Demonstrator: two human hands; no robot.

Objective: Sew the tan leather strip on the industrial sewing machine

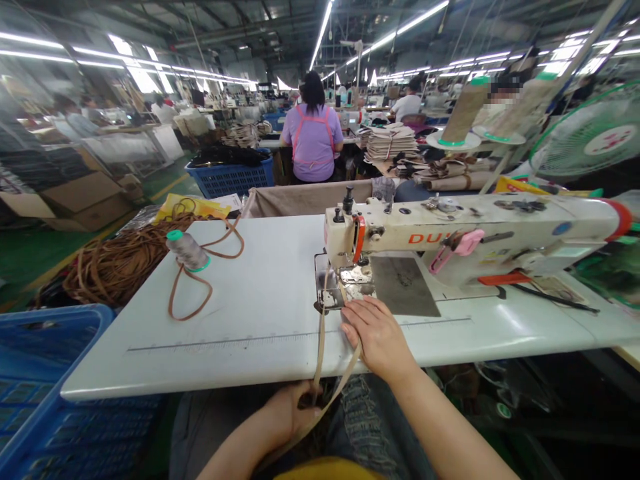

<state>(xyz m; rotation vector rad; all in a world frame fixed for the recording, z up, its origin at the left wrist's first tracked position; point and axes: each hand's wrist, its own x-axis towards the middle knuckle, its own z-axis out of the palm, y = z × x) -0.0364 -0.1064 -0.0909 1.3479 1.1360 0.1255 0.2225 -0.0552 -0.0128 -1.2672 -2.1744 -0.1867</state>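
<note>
A tan strap (321, 337) runs from under the needle of a cream sewing machine (450, 233) down over the front edge of the white table (240, 313). My right hand (377, 337) lies on the table just in front of the needle plate, fingers together and pressing on the strap. My left hand (295, 410) is below the table edge over my lap, closed on the lower part of the strap.
A thread cone (187, 250) lies on its side on the table beside a loop of brown cord (193, 293). A heap of brown cord (115, 263) and blue crates (45, 380) stand at left. A person in purple (313, 137) sits ahead. A fan (590, 137) is at right.
</note>
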